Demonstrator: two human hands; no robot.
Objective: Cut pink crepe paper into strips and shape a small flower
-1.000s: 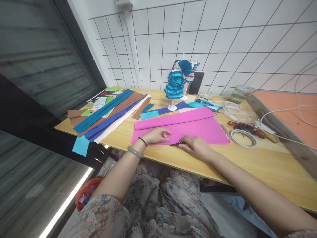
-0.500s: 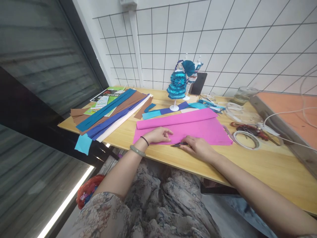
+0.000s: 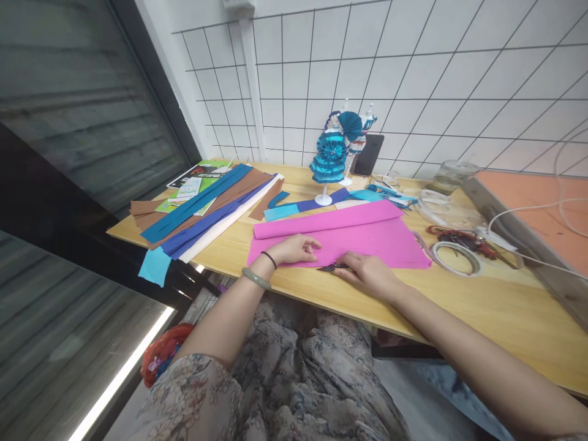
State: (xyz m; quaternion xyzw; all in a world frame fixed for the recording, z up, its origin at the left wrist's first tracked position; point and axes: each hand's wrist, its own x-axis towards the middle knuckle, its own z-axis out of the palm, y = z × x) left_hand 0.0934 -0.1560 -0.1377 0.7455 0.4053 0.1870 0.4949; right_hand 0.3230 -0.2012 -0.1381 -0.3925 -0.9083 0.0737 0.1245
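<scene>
A sheet of pink crepe paper (image 3: pixel 367 242) lies on the table with its far edge folded over into a long flap. On its near left part rests my left hand (image 3: pixel 296 249), fingers loosely curled and apart, with nothing held in them. My right hand (image 3: pixel 367 272) is closed around dark scissors (image 3: pixel 331 267) at the paper's near edge. The blades point left toward my left hand, and the handles are mostly hidden under my fingers.
Strips of blue, brown and white paper (image 3: pixel 202 205) lie at the left over a green booklet (image 3: pixel 220 164). Behind the pink paper stands a doll-like figure in ruffled blue paper (image 3: pixel 331 153), near a phone (image 3: pixel 369 154). Right: a tape roll (image 3: pixel 478 263), a glass jar (image 3: pixel 452 176) and a tray (image 3: pixel 528 208).
</scene>
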